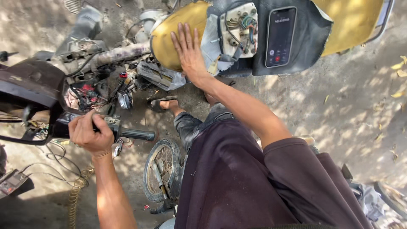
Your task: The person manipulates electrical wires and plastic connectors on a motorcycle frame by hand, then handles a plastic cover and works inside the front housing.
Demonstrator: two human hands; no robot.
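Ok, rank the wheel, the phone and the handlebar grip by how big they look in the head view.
1. Wheel, clearly largest.
2. Phone.
3. Grip, smallest; the left hand hides the bar beside it.
The phone lies farther from the camera, so its real size against the grip is unsure.

Sandy ground (pixel 347 110) strewn with dry leaves (pixel 397 65), coiled hose (pixel 76 191).

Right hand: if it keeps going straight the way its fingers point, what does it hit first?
The right hand already lies flat on the yellow seat foam, fingers pointing up-frame. Straight on comes the foam's far edge, then probably bare dirt ground; depth unclear.
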